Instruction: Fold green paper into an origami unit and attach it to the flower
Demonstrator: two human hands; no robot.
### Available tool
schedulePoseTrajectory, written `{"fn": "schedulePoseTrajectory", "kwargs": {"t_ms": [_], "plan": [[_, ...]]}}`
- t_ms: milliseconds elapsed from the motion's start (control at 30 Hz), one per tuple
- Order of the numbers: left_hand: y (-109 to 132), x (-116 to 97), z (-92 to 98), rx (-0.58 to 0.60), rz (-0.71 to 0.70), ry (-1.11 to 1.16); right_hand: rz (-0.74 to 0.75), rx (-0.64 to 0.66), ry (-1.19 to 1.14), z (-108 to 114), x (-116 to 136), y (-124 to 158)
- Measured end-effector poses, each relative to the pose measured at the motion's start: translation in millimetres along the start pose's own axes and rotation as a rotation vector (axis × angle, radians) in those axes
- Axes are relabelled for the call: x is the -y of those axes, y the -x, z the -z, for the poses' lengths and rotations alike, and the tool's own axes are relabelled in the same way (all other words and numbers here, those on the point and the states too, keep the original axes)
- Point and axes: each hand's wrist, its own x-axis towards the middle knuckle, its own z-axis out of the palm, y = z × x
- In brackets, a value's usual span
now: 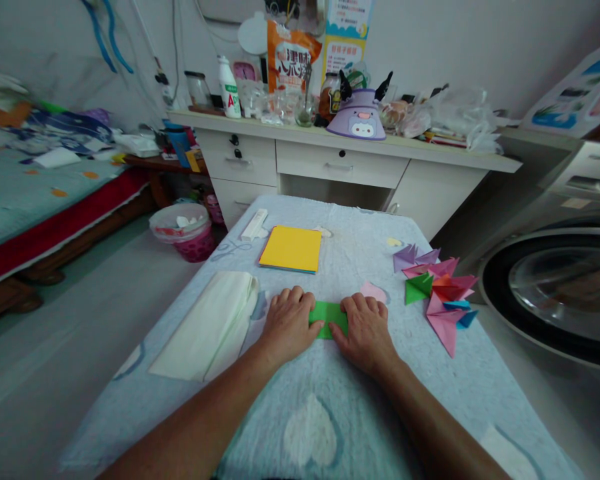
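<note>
A folded green paper lies on the cloth-covered table, a short strip of it showing between my hands. My left hand grips its left end, the thumb on top and the other fingers curled at the far edge. On the right end my right hand holds it the same way, thumb pointing inward. Both fingertip rows hide the paper's ends. Beyond my left hand sits a stack of square paper with a yellow sheet on top.
Folded paper pieces in pink, purple, green and blue lie at the right. A folded whitish cloth or bag rests left of my left hand. Farther back are a small white box and a cluttered white cabinet; a washing machine stands right.
</note>
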Motion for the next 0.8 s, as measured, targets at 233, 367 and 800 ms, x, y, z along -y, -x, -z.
{"fn": "schedulePoseTrajectory", "kwargs": {"t_ms": [233,367,800], "plan": [[6.4,7.1,2.8,0.058,-0.025,0.045,0.006,-0.02,0.007,-1.2,1.5,5.3],[7.9,11.8,1.6,0.077,-0.041,0.07,-0.014,-0.048,0.03,-3.5,6.3,5.3],[11.0,24.2,18.3,0.272,-0.087,0.226,-0.048,-0.068,0.061,-5.5,14.0,5.8]]}}
